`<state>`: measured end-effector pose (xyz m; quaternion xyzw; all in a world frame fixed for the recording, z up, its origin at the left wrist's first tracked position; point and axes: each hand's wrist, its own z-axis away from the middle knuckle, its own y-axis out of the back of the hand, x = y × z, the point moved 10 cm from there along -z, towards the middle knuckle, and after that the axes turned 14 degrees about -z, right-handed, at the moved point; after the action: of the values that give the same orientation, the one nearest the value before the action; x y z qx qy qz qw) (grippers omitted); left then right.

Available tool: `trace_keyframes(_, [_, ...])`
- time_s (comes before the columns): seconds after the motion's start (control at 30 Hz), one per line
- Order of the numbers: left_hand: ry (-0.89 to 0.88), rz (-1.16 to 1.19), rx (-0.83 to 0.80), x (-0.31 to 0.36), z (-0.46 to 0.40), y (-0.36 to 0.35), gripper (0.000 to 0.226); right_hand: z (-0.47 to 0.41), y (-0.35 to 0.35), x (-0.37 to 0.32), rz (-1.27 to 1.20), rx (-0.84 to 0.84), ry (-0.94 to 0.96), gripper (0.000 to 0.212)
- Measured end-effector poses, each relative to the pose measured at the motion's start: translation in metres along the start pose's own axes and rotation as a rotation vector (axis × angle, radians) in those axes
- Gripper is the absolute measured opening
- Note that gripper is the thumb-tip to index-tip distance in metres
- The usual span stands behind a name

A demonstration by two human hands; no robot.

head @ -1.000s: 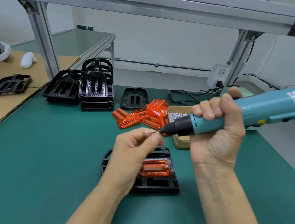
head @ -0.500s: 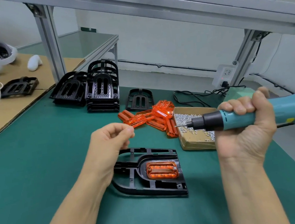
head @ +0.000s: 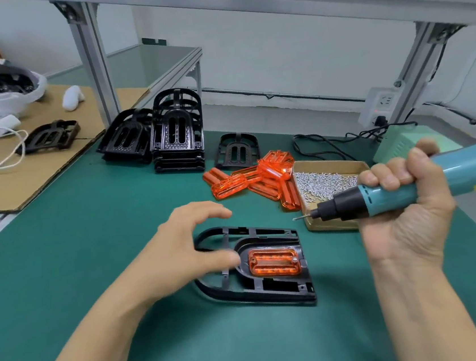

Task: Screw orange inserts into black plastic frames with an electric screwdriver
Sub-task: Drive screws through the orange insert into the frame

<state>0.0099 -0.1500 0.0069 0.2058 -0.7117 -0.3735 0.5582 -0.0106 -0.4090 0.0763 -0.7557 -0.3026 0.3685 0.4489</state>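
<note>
The left hand (head: pixel 190 245) has dropped from above the green tabletop (head: pixel 89 241) and now hovers, blurred, over the rounded end of the black frame (head: pixel 255 267), fingers spread and relaxed, holding nothing; whether the thumb touches the frame I cannot tell. The right hand (head: pixel 403 209) has come lower and nearer, fingers clenched round the teal electric screwdriver (head: pixel 395 195), whose bit points left above the frame's far right corner, apart from it.

One frame lies flat on the tabletop in front, with one orange insert (head: pixel 274 262) seated in its recess; a screw head shows at the insert's right end. On the cardboard at the left lies one dark frame (head: pixel 48 138). Behind, two stacks of black frames (head: pixel 175 137) stand side by side, with one single frame (head: pixel 238 150) to their right. Next comes a heap of loose orange inserts (head: pixel 254 178), overlapping too much to count, touching one brown tray of screws (head: pixel 329 181).
</note>
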Motion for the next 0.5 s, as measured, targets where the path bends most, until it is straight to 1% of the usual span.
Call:
trace_keyframes(0.03, [-0.051,-0.109,-0.129,0.004,0.001,-0.015,0.083,0.000,-0.001,-0.001,0.001,-0.005,-0.002,0.018])
trace_keyframes(0.07, [-0.094,-0.238,-0.242,0.006,0.002,-0.029,0.102,0.000,-0.001,-0.002,0.003,-0.010,-0.004,0.018])
trace_keyframes(0.1, [-0.126,-0.361,-0.329,0.005,0.003,-0.040,0.116,0.000,-0.002,-0.003,0.005,-0.015,-0.005,0.018])
trace_keyframes(0.17, [-0.123,-0.502,-0.420,-0.002,0.000,-0.051,0.128,0.000,-0.002,-0.006,0.010,-0.024,-0.005,0.018])
trace_keyframes(0.23, [-0.100,-0.480,-0.417,-0.002,-0.006,-0.052,0.129,0.001,-0.002,-0.009,0.019,-0.026,-0.001,0.019])
trace_keyframes(0.3, [-0.051,-0.349,-0.389,-0.002,-0.014,-0.045,0.125,0.002,-0.001,-0.011,0.024,-0.024,0.003,0.020])
trace_keyframes(0.33, [-0.007,-0.243,-0.398,-0.004,-0.016,-0.040,0.123,0.002,0.000,-0.012,0.022,-0.022,0.003,0.021])
trace_keyframes(0.4, [0.074,-0.018,-0.481,-0.007,-0.018,-0.036,0.114,0.002,0.001,-0.014,0.016,-0.017,0.001,0.021])
trace_keyframes(0.43, [0.084,0.041,-0.550,-0.005,-0.018,-0.036,0.104,0.002,0.001,-0.016,0.012,-0.017,0.001,0.021])
trace_keyframes(0.5, [0.042,0.151,-0.708,0.009,-0.015,-0.038,0.078,0.001,0.000,-0.018,0.006,-0.016,0.005,0.021])
